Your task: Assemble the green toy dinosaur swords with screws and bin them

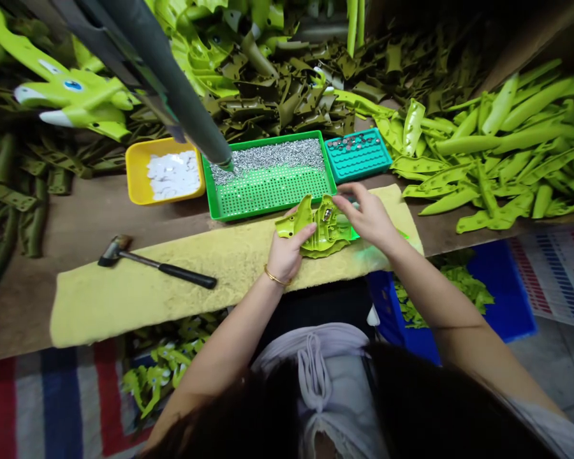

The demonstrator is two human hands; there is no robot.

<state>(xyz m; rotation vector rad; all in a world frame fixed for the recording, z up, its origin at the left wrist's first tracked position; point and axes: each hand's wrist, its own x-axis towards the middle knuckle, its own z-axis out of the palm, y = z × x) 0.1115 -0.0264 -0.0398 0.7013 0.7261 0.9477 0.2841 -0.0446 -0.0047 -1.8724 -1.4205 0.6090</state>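
My left hand [289,255] is closed round the left end of a lime-green plastic toy shell half [318,237], with the thumb over its inner side. The shell lies hollow side up, low above a yellow cloth [153,280]. A small metallic part [327,213] sits inside it. My right hand [366,217] is at the shell's far right edge, thumb and forefinger curled against it; whether a small piece is between these fingers is hidden. A bright green glow shows under the right palm. On the cloth to the left lies a hammer [165,266] with a black handle.
Behind the cloth stand a yellow bin [130,175] of white pieces, a green tray [268,197] of screws and a teal tray [358,164] of small discs. A dark tool shaft [186,95] slants overhead. Lime-green parts [502,140] heap right; olive parts [287,95] lie behind.
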